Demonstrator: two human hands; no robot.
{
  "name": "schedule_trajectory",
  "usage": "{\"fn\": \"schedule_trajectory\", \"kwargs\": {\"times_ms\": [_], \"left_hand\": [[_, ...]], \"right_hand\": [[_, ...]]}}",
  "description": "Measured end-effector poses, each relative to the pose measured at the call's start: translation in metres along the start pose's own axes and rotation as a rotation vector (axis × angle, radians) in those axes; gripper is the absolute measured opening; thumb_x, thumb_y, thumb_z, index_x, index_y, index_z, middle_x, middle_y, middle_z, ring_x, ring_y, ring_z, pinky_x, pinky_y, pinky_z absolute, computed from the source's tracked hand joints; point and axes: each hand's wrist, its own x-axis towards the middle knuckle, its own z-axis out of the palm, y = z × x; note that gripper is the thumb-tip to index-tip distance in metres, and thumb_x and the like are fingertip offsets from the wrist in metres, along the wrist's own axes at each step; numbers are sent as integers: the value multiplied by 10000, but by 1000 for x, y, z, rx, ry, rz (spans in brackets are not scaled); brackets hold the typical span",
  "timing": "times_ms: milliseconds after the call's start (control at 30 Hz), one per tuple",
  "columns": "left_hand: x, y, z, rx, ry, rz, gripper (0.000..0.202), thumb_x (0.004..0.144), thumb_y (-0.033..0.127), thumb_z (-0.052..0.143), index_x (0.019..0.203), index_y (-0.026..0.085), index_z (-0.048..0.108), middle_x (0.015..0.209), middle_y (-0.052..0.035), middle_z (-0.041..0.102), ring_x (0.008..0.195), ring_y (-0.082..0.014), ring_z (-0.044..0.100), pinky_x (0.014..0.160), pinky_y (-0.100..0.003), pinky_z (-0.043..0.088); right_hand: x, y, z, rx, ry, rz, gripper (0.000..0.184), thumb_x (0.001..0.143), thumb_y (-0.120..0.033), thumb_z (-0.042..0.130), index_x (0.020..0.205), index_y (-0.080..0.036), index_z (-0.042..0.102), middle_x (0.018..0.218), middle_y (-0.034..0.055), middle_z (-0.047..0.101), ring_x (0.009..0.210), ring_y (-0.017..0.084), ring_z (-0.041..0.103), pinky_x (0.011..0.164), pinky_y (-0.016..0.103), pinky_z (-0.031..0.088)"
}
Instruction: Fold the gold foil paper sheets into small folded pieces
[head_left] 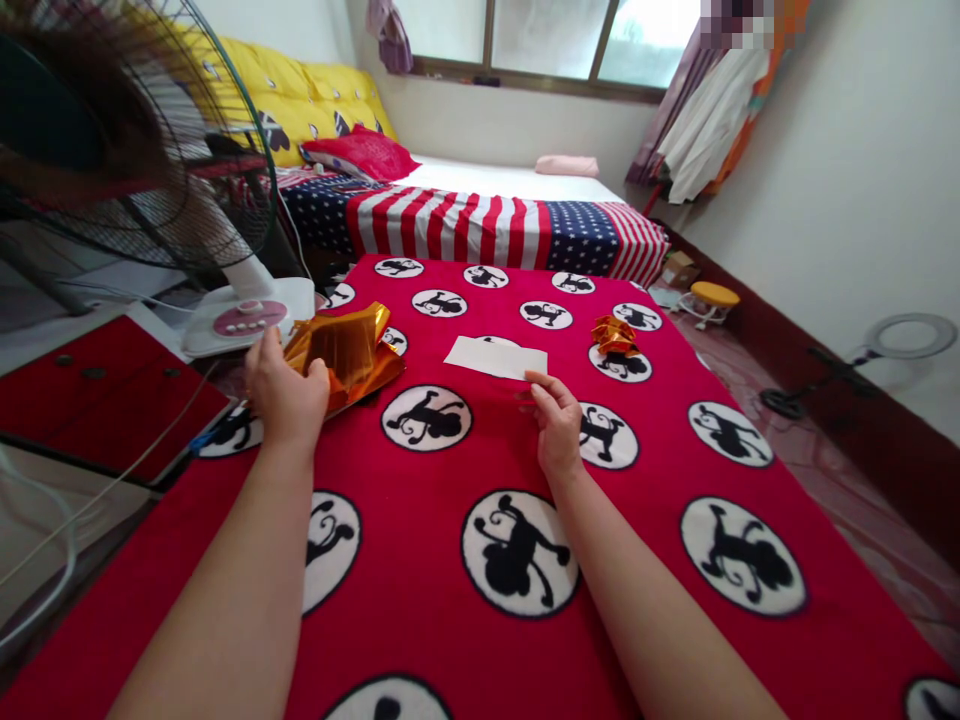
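My left hand is closed on the near left side of a crinkled sheet of shiny orange-gold foil, at the left edge of the red cloth. The foil is bunched and folded, and part of it lies behind my fingers. Between thumb and fingers, my right hand pinches the right corner of a flat white strip of paper. That strip is held level just above the cloth. Farther right, a crumpled piece of the same orange-gold foil rests on the cloth, apart from both hands.
A red cloth with monkey circles covers the surface under my arms. A fan stands close by on the left, beside a red panel and loose cables. Beyond lies a bed. A yellow stool and ring light are right.
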Motion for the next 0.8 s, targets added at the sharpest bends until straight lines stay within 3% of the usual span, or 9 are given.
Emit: {"fn": "schedule_trajectory", "kwargs": {"times_ms": [67, 200, 367, 467, 567, 700, 800], "left_hand": [[-3, 17, -6, 15, 129, 0, 600, 799, 235, 644, 1355, 78, 485, 1469, -216, 417, 1360, -396, 366, 1122, -611, 287], [-10, 55, -9, -94, 109, 94, 399, 852, 166, 542, 1245, 155, 610, 1420, -139, 471, 1336, -298, 425, 1157, -491, 325], [-21, 83, 2, -269, -184, 327, 498, 834, 118, 498, 1312, 242, 557, 1420, -63, 471, 1319, -232, 459, 1120, -394, 399], [-29, 90, 11, -321, -277, 477, 602, 807, 103, 533, 1385, 266, 492, 1468, -60, 421, 1373, -245, 395, 1160, -428, 343], [-36, 95, 16, -335, -347, 588, 656, 807, 78, 539, 1420, 295, 457, 1525, -67, 357, 1414, -256, 338, 1145, -459, 353], [-44, 99, 18, -379, -409, 727, 515, 840, 148, 592, 1323, 327, 573, 1543, -66, 348, 1419, -269, 336, 1126, -484, 371], [-47, 101, 19, -447, -406, 801, 297, 847, 203, 620, 1106, 314, 711, 1479, -61, 452, 1379, -253, 400, 1109, -458, 396]], "right_hand": [[-1, 0, 0, 1, -17, -4, 275, 712, -323, 684, 954, -194, 700, 812, 18, 705, 711, 164, 649, 582, 248, 465], [-1, -2, 0, 51, -53, -8, 286, 732, -353, 654, 958, -187, 714, 906, 40, 716, 768, 176, 649, 601, 260, 478], [5, -1, -3, 191, 21, 64, 244, 705, -367, 632, 820, -181, 740, 851, 35, 711, 797, 182, 618, 651, 276, 469], [6, -2, -5, 166, 23, 103, 191, 676, -344, 622, 704, -188, 729, 748, 21, 684, 715, 167, 584, 619, 271, 438], [3, -6, -4, 95, -64, 112, 152, 667, -318, 624, 628, -193, 701, 685, 15, 659, 658, 164, 559, 609, 279, 428], [-1, -11, 0, 59, -174, 206, 134, 667, -314, 655, 603, -196, 663, 595, -4, 610, 559, 142, 512, 556, 269, 409], [0, -6, 0, 70, -184, 225, 123, 666, -320, 686, 679, -197, 679, 647, -2, 644, 597, 153, 558, 594, 278, 450]]}}
